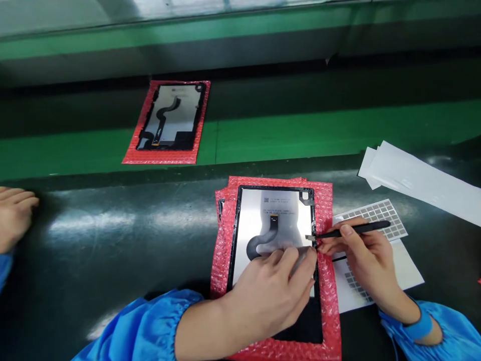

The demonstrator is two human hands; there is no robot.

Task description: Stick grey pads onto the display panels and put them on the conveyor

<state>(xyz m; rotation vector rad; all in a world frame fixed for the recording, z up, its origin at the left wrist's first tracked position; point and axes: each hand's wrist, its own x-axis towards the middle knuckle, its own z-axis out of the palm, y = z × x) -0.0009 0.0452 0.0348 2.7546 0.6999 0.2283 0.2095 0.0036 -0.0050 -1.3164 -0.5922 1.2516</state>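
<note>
A tablet screen panel (263, 215) lies back-up on a stack of red bubble-wrap sheets (323, 200), with a black flex cable (268, 233) curving across it. My left hand (270, 296) rests on the panel with its fingers flat, pressing near the right edge. My right hand (364, 260) pinches black tweezers (356, 229) whose tip touches the panel's right edge, holding a small grey piece. Under my right hand lies a sheet of small grey stickers (387, 213).
A second panel on red bubble wrap (167, 123) sits on the green conveyor belt (300, 130) farther away. White paper strips (417, 178) lie at the right. Another person's hand (13, 213) rests on the dark table at the left edge.
</note>
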